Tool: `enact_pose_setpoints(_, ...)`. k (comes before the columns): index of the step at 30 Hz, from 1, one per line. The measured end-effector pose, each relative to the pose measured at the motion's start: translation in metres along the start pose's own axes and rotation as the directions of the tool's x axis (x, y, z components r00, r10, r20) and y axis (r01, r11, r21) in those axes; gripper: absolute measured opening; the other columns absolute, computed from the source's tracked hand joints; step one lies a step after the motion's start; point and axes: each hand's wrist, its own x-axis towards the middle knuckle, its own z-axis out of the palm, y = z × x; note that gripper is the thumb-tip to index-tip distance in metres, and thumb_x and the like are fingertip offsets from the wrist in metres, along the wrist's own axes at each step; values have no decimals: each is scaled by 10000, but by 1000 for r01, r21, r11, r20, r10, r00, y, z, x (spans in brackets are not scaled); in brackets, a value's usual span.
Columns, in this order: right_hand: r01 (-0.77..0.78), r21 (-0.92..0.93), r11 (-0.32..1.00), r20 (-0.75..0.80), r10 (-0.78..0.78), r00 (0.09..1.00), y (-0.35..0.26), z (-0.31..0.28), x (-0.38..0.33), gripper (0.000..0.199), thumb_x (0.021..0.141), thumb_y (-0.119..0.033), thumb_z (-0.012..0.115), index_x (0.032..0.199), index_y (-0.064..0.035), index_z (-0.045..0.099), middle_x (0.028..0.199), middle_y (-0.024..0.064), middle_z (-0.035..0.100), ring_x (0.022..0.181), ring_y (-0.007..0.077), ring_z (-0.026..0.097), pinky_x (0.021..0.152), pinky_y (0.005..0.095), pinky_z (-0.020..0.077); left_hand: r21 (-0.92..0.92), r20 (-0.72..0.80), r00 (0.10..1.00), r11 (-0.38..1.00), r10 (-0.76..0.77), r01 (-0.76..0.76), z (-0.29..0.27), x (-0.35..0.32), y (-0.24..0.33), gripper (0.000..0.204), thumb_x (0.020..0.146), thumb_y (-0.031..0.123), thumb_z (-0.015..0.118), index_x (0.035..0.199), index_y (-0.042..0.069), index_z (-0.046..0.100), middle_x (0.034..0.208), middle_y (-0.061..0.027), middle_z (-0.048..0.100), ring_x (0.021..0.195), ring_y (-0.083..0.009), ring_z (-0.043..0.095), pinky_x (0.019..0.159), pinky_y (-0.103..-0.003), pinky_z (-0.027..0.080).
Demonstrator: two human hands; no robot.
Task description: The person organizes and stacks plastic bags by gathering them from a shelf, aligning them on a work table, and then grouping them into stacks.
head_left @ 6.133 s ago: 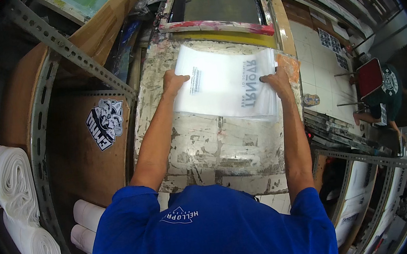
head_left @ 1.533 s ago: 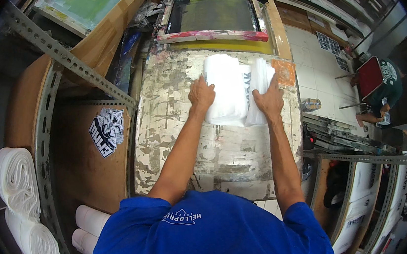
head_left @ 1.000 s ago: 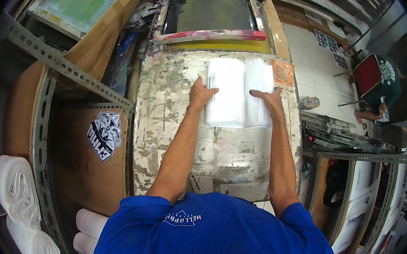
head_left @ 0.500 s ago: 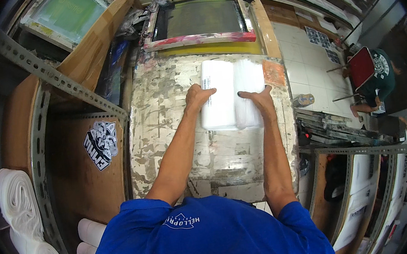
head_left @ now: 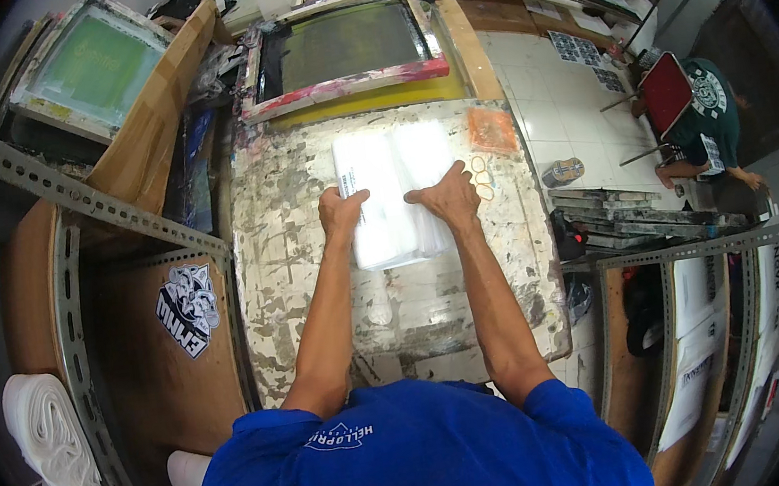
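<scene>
A stack of white, translucent plastic sheets or bags [head_left: 386, 229] lies on the worn table, split by a lengthwise crease into two halves. My left hand [head_left: 341, 215] grips its left edge, the thumb on top and the fingers curled at the side. Across from it, my right hand [head_left: 449, 197] clasps the right half, with the thumb pressed near the crease and the fingers at the outer edge. Several rubber bands [head_left: 482, 179] lie just right of my right fingers. Beyond them is an orange square patch [head_left: 492, 130] on the tabletop.
A framed printing screen [head_left: 341, 49] sits at the table's far end. Metal shelving [head_left: 108, 187] with a wooden panel stands close on the left, beside white rolls [head_left: 53, 430]. To the right are stacked frames [head_left: 634, 217] and a person [head_left: 713, 109] near a red chair [head_left: 667, 98].
Both hands and the stack have shifted left on the table, away from the orange patch. The rubber bands now show beside my right hand. The whole view has turned slightly.
</scene>
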Motion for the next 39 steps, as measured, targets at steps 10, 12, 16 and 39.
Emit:
enact_pose_setpoints(10,-55,522,851,155,-31,987,31,6,27,1027,502,-277,873,1216,234,340,1095,331,594,1005,350,638,847,355,535,116,-14,999,992,-40,41,-8,1,-12,517,664,300,781,994,-63,619,907,-198,701,804,-297,693,733,-376,542)
enact_pose_setpoints(12,-41,550,834,155,-54,986,27,3,22,1028,505,-270,878,1221,225,330,1109,330,585,1005,341,636,858,357,532,149,-88,996,989,11,2,-8,-9,-10,501,666,303,780,990,-46,623,899,-186,703,800,-301,692,750,-384,539)
enact_pose_setpoints(16,55,515,855,110,-130,985,30,1,9,1021,505,-264,892,1238,184,341,1103,296,597,990,347,635,863,370,527,198,-149,981,976,124,-93,-8,-35,6,456,695,270,778,1000,-28,619,886,-164,704,785,-273,687,738,-373,536)
enact_pose_setpoints(39,573,617,539,-232,-571,787,97,60,-129,1312,426,-280,999,1391,71,182,1324,236,496,1241,344,511,1071,414,397,92,-164,828,844,536,-528,-46,-201,-20,621,755,125,777,1259,-53,462,1100,-250,657,1023,-339,667,883,-395,509)
